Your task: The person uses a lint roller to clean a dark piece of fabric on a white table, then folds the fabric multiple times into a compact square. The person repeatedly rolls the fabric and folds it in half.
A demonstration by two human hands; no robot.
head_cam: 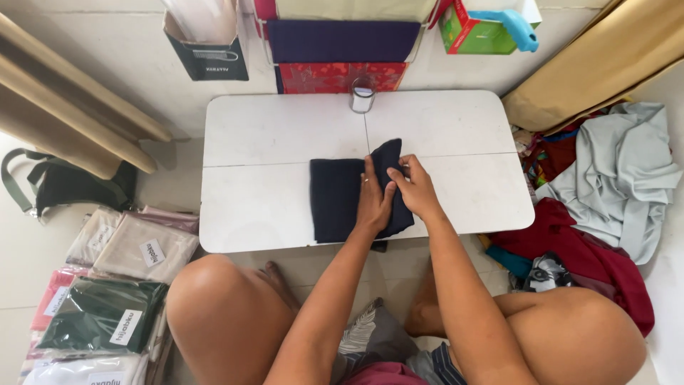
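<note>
A dark navy cloth (335,199) lies folded on a low white folding table (271,135). My left hand (372,203) presses flat on the cloth near its right side. My right hand (413,187) pinches the cloth's right flap, which is lifted and folded over toward the middle. Both hands sit close together, fingers touching the fabric. My bare knees frame the table's near edge.
A small glass jar (363,96) stands at the table's far edge. Packaged folded cloths (107,285) are stacked on the floor at left. A heap of loose garments (605,192) lies at right. A dark paper bag (206,43) and a green box (477,32) sit behind.
</note>
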